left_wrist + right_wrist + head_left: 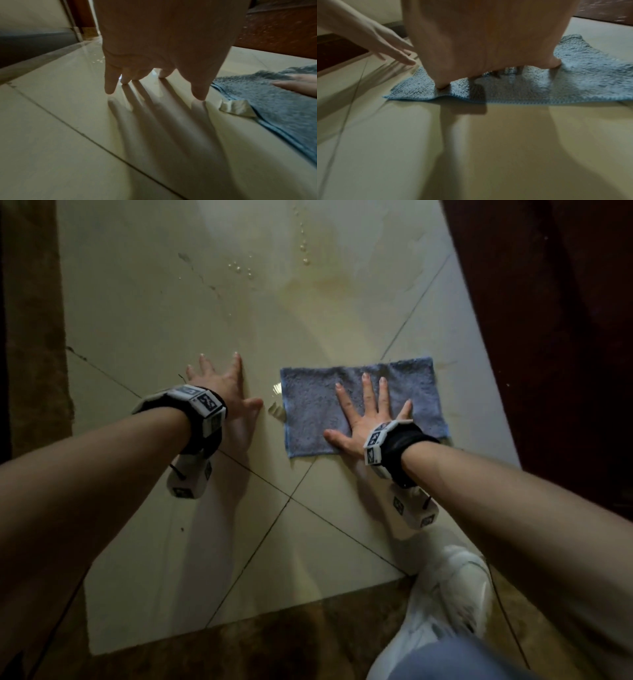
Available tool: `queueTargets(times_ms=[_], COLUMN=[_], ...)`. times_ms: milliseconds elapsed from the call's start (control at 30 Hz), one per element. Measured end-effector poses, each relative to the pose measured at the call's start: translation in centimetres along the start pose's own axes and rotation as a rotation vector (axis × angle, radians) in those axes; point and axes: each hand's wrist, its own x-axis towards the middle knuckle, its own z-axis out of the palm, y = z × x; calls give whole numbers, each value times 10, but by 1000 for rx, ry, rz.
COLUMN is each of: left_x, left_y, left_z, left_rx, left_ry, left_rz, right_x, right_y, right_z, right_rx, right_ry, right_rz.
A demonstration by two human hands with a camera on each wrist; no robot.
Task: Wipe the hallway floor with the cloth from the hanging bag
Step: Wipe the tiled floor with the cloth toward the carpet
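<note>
A blue-grey terry cloth lies spread flat on the pale tiled floor. My right hand presses on it with straight, spread fingers, palm down near its lower edge. In the right wrist view the same cloth stretches out under the right hand. My left hand rests on the bare tile just left of the cloth, fingers spread and holding nothing. From the left wrist view the left hand touches the floor with its fingertips, and the cloth lies to its right.
Water drops and a yellowish wet stain mark the tiles beyond the cloth. A small puddle sits at the cloth's left edge. A dark red-brown wall or door rises on the right, a brown border left. My white shoe is at lower right.
</note>
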Motion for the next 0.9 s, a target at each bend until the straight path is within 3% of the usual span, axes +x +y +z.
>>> queueTargets(times_ms=[167, 333, 900], left_x=[-30, -50, -53], left_y=[53, 108, 127], left_z=[18, 27, 33], left_rx=[111, 153, 308], left_ry=[63, 40, -24], left_rz=[226, 393, 412], right_x=[-43, -71, -151], right_y=[24, 34, 51], right_z=[44, 76, 159], right_rx=[21, 23, -133], right_ry=[-12, 0, -35], right_rz=[45, 66, -134])
